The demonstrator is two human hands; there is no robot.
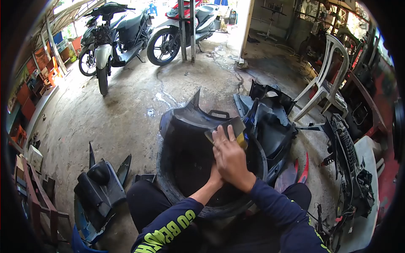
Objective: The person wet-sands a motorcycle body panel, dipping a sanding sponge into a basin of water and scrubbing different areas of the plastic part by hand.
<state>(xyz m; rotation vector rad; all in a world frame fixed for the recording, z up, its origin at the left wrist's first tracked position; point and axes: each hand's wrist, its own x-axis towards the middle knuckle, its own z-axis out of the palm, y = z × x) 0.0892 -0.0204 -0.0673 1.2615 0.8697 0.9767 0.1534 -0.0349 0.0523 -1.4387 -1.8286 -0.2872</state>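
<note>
A large round black tub point(168, 179) stands between the person's knees, with dark water or shadow inside. Across its far rim lies a dark curved plastic panel point(190, 117) with a pointed tip. My right hand point(232, 158) is over the tub, fingers stretched against a grey-brown flat pad point(238, 126) with a yellow part below it. Beneath the right hand and partly covered by it is my left hand point(216, 173); its fingers are hidden. What the left hand holds, if anything, does not show.
Black and blue plastic panels point(272, 126) lie right of the tub, more panels point(99, 189) at the left. Motorbikes point(110, 46) stand behind. A plastic chair point(329, 86) and a motorbike frame part point(350, 164) are at the right.
</note>
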